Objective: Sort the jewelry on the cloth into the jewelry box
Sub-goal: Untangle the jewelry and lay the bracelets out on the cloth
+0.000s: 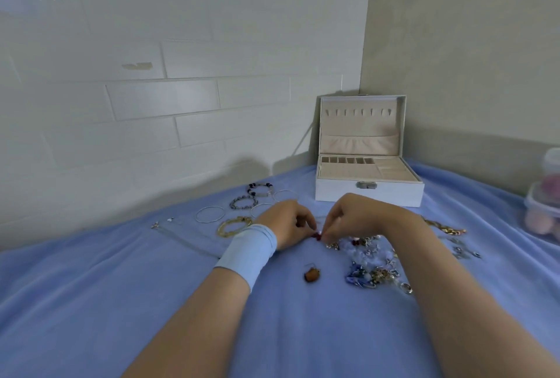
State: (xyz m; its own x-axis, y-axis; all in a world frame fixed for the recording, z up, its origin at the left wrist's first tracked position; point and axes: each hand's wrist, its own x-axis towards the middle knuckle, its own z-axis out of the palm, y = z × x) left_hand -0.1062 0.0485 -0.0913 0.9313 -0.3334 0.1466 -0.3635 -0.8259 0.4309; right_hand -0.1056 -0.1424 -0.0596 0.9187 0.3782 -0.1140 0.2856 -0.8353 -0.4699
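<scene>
A white jewelry box (368, 193) stands open at the back of the blue cloth (151, 302), its beige compartments showing nothing inside. My left hand (286, 223), with a pale blue wristband, and my right hand (353, 218) meet in the middle, fingertips pinched together on a small red earring (317, 236). A brown pendant earring (311, 274) lies just in front of my hands. To the right sits a heap of small jewelry (371, 265). Bangles and beaded bracelets (242, 209) lie to the left behind my hands.
A gold chain (445, 227) and silver pieces (463, 250) lie at the right. A thin necklace (169, 223) lies at the far left. Clear plastic containers (545, 196) stand at the right edge. Walls close the back and right side.
</scene>
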